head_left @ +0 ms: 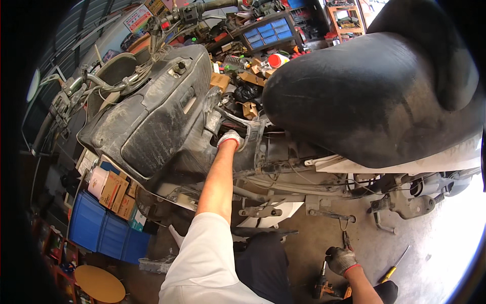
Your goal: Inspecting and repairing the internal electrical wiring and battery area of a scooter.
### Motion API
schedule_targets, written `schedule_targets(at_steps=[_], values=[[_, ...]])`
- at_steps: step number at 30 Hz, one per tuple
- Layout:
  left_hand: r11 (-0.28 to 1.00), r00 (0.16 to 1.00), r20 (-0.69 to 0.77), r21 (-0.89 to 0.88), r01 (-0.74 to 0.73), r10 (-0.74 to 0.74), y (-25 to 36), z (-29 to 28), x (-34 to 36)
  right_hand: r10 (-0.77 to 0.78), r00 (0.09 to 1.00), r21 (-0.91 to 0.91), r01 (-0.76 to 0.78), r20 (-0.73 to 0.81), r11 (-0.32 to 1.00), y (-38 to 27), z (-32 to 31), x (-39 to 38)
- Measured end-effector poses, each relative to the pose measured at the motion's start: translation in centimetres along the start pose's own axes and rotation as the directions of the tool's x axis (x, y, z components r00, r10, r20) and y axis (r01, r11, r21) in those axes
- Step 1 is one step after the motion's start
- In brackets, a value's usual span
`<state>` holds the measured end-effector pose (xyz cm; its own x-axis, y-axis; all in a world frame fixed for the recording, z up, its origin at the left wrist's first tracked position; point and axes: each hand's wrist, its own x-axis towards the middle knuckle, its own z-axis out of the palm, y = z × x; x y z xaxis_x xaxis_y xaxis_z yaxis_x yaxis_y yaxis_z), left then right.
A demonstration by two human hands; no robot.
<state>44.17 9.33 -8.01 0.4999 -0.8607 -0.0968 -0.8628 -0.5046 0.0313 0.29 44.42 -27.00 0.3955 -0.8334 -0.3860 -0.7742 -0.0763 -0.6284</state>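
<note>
A dusty black scooter [167, 121] stands across the view, its front panel to the left and its black seat [349, 96] to the right. My left hand [229, 138], in a white glove with a red cuff, reaches into the opening in the scooter's middle body. Its fingers are hidden there. Low on the right, my right hand [342, 260], in a grey, dark-palmed glove, is closed around red-handled pliers [347, 241]. The pliers' jaws point up, close to a wire loop [347, 221] hanging at the scooter's lower frame; I cannot tell whether they touch.
A power drill [322, 286] stands beside my right hand; a yellow-handled screwdriver [392, 269] lies to its right. At left are blue bins [104, 223], cardboard boxes [114, 191] and a round orange-brown top [99, 283]. Cluttered parts and boxes fill the far side, near a blue-drawered cabinet [268, 34].
</note>
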Motion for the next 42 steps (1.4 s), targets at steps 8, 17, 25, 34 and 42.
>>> schedule_targets(at_steps=[8, 17, 25, 34, 42], values=[[0.988, 0.996, 0.01, 0.125, -0.087, 0.086, 2.0, -0.5, -2.6, 0.035, 0.999, -0.021, -0.034, 0.02, 0.999, 0.9, 0.2, 0.2], [0.988, 0.996, -0.053, 0.133, 0.075, -0.068, -0.3, 0.0, -0.5, -0.016, 0.999, -0.057, 0.018, 0.027, 0.998, 0.4, 0.4, 0.7], [0.995, 0.995, -0.095, 0.086, 0.045, -0.037, 2.0, -0.6, -3.0, 0.028, 0.999, -0.014, -0.028, 0.016, 1.0, 0.6, 0.1, 0.3], [0.988, 1.0, -0.009, 0.151, -0.023, 0.025, 1.3, -1.4, -2.6, 0.019, 0.999, -0.041, -0.018, 0.026, 0.999, 1.0, 0.3, 0.4], [0.991, 0.995, -0.075, 0.118, -0.057, 0.066, 1.0, -0.9, -2.7, 0.032, 0.999, -0.078, -0.03, 0.016, 0.996, 0.6, 0.7, 0.6]])
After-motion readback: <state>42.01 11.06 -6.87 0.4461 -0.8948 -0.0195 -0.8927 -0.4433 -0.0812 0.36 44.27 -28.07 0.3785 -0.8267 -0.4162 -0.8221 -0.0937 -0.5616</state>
